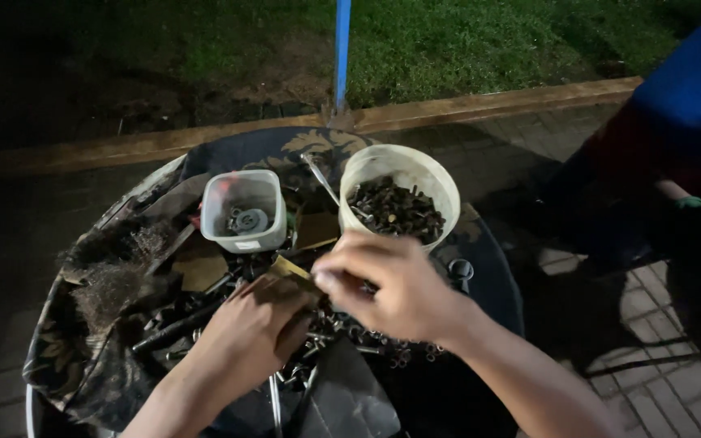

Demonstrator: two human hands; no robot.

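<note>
Carefully: your left hand (249, 328) pinches a brown cardboard scrap (292, 272), your right hand (383, 284) curls beside it, seemingly empty. Bumping the round tub of screws (399, 199) just beyond could spill it.

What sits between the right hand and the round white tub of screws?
Nothing visible. The right hand hovers just below the round white tub, its open rim facing the hand. The square clear container sits off to the left; the left hand is lower down.
</note>
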